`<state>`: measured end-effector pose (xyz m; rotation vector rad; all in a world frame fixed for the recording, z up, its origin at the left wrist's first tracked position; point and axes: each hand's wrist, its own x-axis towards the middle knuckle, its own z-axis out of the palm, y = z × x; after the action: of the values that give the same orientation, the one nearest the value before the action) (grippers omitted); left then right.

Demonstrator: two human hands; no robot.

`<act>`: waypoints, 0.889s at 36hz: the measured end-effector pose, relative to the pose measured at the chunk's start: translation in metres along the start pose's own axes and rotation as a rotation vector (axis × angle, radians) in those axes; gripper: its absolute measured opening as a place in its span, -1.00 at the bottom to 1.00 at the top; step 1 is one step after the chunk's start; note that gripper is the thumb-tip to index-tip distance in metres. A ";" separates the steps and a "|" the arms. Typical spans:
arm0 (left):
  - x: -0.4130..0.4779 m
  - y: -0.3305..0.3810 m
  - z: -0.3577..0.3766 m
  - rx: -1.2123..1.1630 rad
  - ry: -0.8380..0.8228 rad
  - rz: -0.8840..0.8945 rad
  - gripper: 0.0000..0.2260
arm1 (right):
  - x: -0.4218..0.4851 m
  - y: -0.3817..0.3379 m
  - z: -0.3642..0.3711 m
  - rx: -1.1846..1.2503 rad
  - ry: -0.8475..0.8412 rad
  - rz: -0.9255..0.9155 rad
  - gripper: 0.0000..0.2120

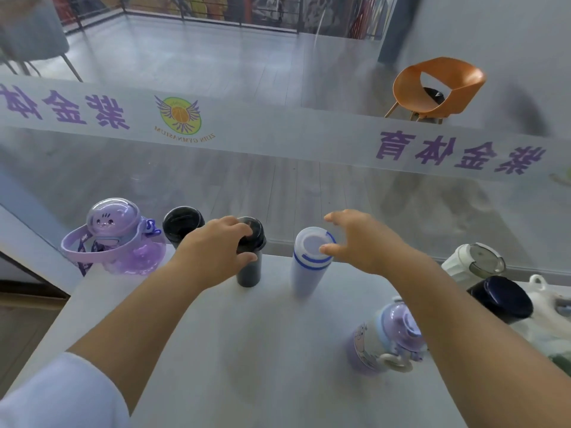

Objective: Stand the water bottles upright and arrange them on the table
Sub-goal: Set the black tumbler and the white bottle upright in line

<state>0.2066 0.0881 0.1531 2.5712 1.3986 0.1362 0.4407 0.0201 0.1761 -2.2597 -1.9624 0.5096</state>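
Observation:
Several bottles stand on a white table (216,350). My left hand (216,248) grips the top of an upright black bottle (249,270) near the far edge. My right hand (361,242) hovers with fingers spread just right of an upright white bottle with blue rings (309,267); its thumb is near the rim, and I cannot tell whether it touches. Another black bottle (183,223) and a round purple cartoon bottle with a strap (123,242) stand at the far left. A small purple bottle (386,338) stands at the near right.
At the right edge stand a white jug with a clear lid (472,262), a dark navy bottle (503,299) and a white item (543,291). A glass wall with purple lettering rises right behind the table. Beyond it sits an orange chair (438,88).

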 end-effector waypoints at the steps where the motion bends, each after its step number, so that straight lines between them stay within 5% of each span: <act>1: -0.005 0.003 -0.001 0.010 0.001 0.001 -0.63 | -0.006 0.003 -0.003 -0.003 0.009 -0.004 -0.42; 10: -0.038 0.036 0.009 0.032 -0.035 0.062 -0.71 | -0.075 0.030 -0.015 -0.035 0.034 0.020 -0.45; 25: -0.060 0.120 0.032 -0.031 -0.215 0.381 -0.62 | -0.203 0.077 -0.010 -0.050 0.171 0.459 -0.56; 32: -0.062 0.160 0.042 -0.130 -0.164 0.454 -0.56 | -0.223 0.108 -0.002 -0.065 0.275 0.524 -0.54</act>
<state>0.3111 -0.0539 0.1499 2.6725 0.7112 0.0797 0.5184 -0.2155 0.1866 -2.7118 -1.2733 0.1575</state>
